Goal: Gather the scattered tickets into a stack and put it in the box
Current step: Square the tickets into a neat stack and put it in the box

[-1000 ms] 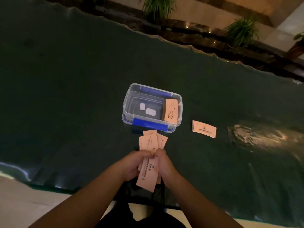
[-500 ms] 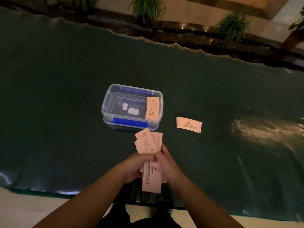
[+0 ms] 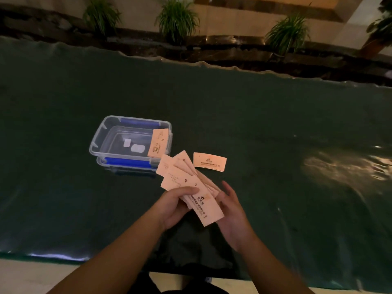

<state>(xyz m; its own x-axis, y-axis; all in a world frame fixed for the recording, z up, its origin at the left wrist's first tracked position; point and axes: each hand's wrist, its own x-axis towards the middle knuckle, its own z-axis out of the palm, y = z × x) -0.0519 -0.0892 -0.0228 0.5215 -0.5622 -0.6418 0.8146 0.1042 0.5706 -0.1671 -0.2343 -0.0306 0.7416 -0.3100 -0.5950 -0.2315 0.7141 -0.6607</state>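
My left hand (image 3: pixel 176 205) grips a fanned bunch of pale orange tickets (image 3: pixel 184 181) just in front of the box. My right hand (image 3: pixel 232 213) is beside the bunch with fingers spread; its palm touches the lowest ticket's edge. The clear plastic box (image 3: pixel 99 134) with blue clasps stands on the dark green cloth, holding one ticket (image 3: pixel 158 143) leaning against its right wall. A small stack of tickets (image 3: pixel 209 162) lies flat on the cloth to the right of the box.
The dark green cloth (image 3: pixel 275 134) covers the whole table and is wrinkled and glossy at the right. The table's near edge runs below my forearms. Potted plants (image 3: pixel 177 18) stand along a dark ledge beyond the far edge.
My right hand has let go of the bunch and opened. The tickets have tilted from upright to slanting left. My view has shifted, so the box sits further left.
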